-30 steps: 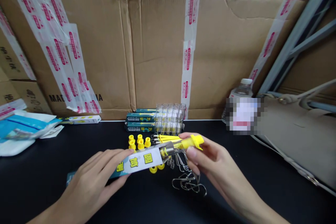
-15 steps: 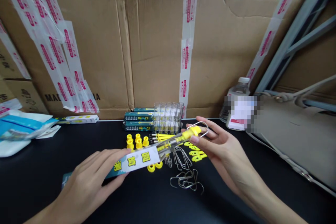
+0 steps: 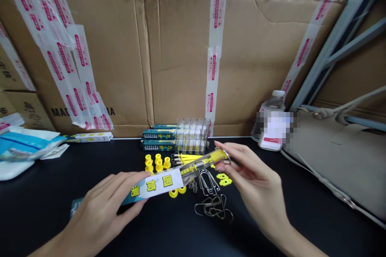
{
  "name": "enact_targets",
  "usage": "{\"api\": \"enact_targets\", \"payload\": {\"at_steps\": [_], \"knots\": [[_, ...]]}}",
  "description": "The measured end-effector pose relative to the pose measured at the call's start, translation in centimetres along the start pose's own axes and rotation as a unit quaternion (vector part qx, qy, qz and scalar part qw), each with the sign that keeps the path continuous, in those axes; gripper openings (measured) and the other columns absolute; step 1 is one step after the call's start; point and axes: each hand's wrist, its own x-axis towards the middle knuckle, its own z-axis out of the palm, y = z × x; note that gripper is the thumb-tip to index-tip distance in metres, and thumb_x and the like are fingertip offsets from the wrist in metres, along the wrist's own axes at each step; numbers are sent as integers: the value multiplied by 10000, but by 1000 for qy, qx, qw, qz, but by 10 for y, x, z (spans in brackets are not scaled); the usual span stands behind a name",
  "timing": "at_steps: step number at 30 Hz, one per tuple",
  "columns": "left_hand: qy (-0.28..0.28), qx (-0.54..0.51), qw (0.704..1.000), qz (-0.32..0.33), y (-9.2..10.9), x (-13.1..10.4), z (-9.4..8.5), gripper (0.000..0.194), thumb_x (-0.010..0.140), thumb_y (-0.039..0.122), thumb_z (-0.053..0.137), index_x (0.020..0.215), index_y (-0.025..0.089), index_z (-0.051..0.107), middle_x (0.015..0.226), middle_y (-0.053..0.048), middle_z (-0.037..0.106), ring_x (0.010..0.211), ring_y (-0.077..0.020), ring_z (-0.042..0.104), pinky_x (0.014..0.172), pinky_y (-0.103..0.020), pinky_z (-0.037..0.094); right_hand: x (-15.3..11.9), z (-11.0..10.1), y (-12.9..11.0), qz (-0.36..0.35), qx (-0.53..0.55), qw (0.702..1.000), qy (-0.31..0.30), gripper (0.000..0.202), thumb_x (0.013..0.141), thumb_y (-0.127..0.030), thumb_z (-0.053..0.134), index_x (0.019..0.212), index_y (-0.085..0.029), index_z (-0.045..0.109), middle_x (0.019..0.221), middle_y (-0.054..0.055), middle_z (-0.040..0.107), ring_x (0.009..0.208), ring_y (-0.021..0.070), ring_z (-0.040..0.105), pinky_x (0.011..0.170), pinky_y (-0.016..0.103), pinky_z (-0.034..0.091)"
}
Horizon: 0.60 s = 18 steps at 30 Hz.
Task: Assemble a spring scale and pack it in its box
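My left hand (image 3: 108, 204) is closed around a long narrow box (image 3: 164, 183), white and teal with yellow lettering. Out of the box's right end sticks a clear tubular spring scale (image 3: 200, 164) with a yellow cap. Fingers of my right hand (image 3: 250, 176) pinch that capped end, where the wire loop (image 3: 224, 154) now lies close to the cap. How far the scale sits inside the box is hidden. Below the scale lie bent wire loops (image 3: 208, 182) and metal S-hooks (image 3: 214, 207). Yellow caps (image 3: 158, 162), yellow rings (image 3: 173, 193) and flat yellow pieces (image 3: 223, 179) lie around it.
Behind stand clear tubes (image 3: 193, 134) and stacked teal boxes (image 3: 157, 144), before a tall cardboard box (image 3: 181, 56). A plastic bottle (image 3: 274, 104) and a grey bag (image 3: 340, 148) are at right. Blue-white packaging (image 3: 30, 142) and another narrow box (image 3: 93, 136) lie left.
My right hand's fingers have closed in over the capped end, and the wire loop has folded from sticking out to lying against the cap. The left hand stays put.
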Motion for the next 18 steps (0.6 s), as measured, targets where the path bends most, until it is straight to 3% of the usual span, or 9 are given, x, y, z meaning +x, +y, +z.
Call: {"api": "enact_targets", "payload": {"at_steps": [4,7,11,14,18], "knots": [[-4,-5,1000,-13,-1,0,1,317,1017,380,505,1312,270,539,1145,-23,753,932,-234,744,763,-349,606,3,1,-1,2,-13,1000,-20,302,831,-270,786,1104,-398,784,1039,36,605,719,155,653,673,312,589],[3,-6,1000,-12,-1,0,1,316,1021,375,505,1314,259,533,1138,-22,750,934,-227,739,786,-350,599,4,0,-4,7,4,1000,-28,238,781,-295,835,1007,-372,822,939,36,592,745,179,634,634,305,550],[16,-1,1000,2,2,2,-1,296,1032,367,487,1294,244,546,1114,-20,753,909,-211,738,776,-335,587,4,-2,-3,-8,-3,999,-48,150,830,-294,793,966,-346,829,917,42,581,803,187,591,622,275,518],[22,-4,1000,7,4,3,-2,286,1037,370,477,1278,236,554,1102,-17,755,900,-202,736,778,-327,579,4,-2,-2,-16,-6,998,-68,230,874,-278,744,1084,-359,788,990,38,564,817,166,573,640,254,517],[14,-2,1000,4,2,0,-1,305,1033,374,494,1293,226,549,1126,-20,747,929,-202,730,813,-331,568,3,0,-4,38,55,995,-68,464,816,-242,804,1240,-388,687,985,3,549,782,129,563,659,219,527]]}}
